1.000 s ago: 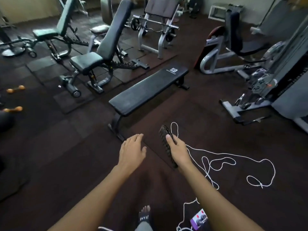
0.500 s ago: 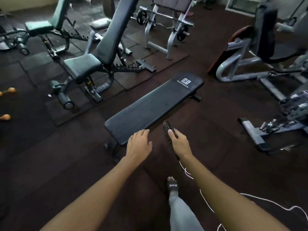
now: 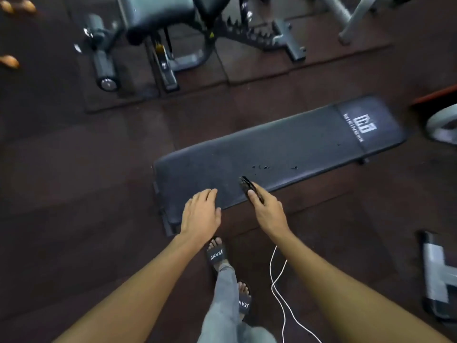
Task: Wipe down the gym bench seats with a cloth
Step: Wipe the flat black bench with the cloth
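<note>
Head view: my right hand [image 3: 268,211] pinches the dark cloth [image 3: 250,188] above the counter [image 3: 284,149] mid-frame; left hand [image 3: 200,215] spread, empty. Specks remain on the pad, so I judge wiping barely begun.

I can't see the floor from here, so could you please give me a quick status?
Left hand open, empty, over flat bench near end. Right hand gripping dark cloth. Small dark specks on pad.
</note>
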